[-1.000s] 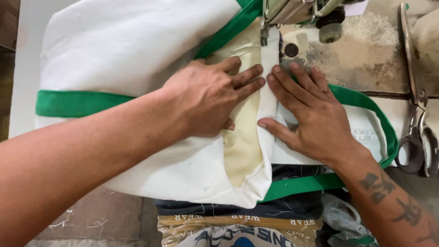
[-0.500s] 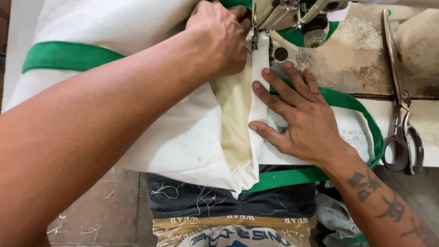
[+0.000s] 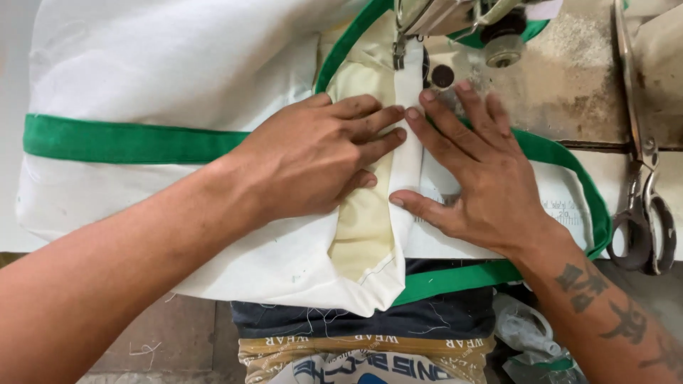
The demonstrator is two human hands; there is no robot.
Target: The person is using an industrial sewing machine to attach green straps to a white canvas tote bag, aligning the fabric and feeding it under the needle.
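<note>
A white garment [image 3: 156, 64] with green trim [image 3: 128, 142] lies across the sewing table, its cream inner strip [image 3: 366, 213] running toward the sewing machine's presser foot [image 3: 400, 50]. My left hand [image 3: 313, 156] lies flat on the fabric just left of the strip, fingers pointing right. My right hand [image 3: 484, 171] presses flat on the white fold to the right of it, fingertips near the needle plate [image 3: 442, 75]. Both hands touch the cloth with fingers spread; neither grips anything.
The sewing machine head [image 3: 469, 18] sits at the top centre. Large metal scissors [image 3: 644, 185] lie on the worn table at the right edge. Dark folded cloth and a printed sack [image 3: 356, 348] lie below the garment.
My left hand has come back down from beside the presser foot and lies flat on the fabric again. My right hand stayed pressed in about the same spot.
</note>
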